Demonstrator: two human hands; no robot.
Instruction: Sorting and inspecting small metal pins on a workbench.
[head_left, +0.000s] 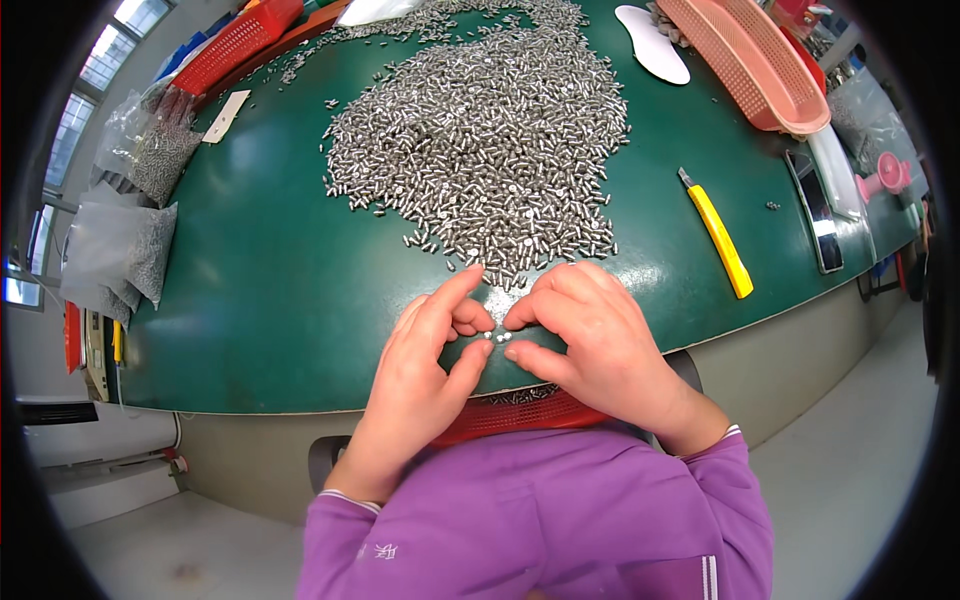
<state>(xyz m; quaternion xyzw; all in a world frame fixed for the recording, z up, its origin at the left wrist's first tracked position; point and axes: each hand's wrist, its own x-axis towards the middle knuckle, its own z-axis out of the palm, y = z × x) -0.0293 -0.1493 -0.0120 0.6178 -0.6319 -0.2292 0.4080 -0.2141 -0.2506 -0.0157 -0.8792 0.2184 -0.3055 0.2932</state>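
At the green desk [250, 300], at least three shiny, silvery parts [501, 339] showed between the left hand [418, 355] and right hand [608, 345], near one uncountable pile [490, 140]. Both grips were narrow; whether they held any, I couldn't tell.

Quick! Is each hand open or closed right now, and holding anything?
Left hand: curled by tiny metal pieces; whether it grips one can't be told.
Right hand: open, thumb and forefinger apart beside those pieces.

Windows [108, 57]: bright panes, upper left;
Table [250, 260]: dark green top, soft glare;
Floor [850, 440]: pale grey;
Chair [323, 462]: black, partly hidden
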